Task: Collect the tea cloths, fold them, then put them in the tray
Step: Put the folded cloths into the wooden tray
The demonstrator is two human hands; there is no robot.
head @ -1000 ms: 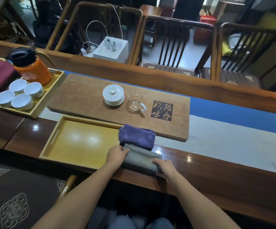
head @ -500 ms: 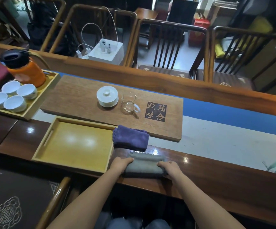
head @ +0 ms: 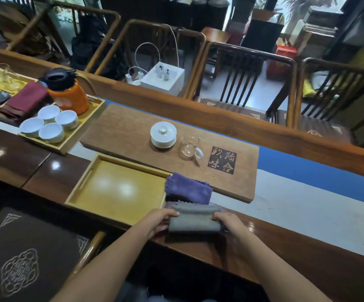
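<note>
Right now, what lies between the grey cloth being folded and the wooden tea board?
In the head view, the folded purple cloth lies between the grey cloth, gripped by the left hand and right hand, and the wooden tea board, overlapping the board's near edge.

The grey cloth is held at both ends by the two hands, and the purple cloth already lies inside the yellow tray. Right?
Not quite. The head view shows the purple cloth outside the yellow tray, beside its right rim. The grey cloth is indeed held by the left hand and right hand.
</note>
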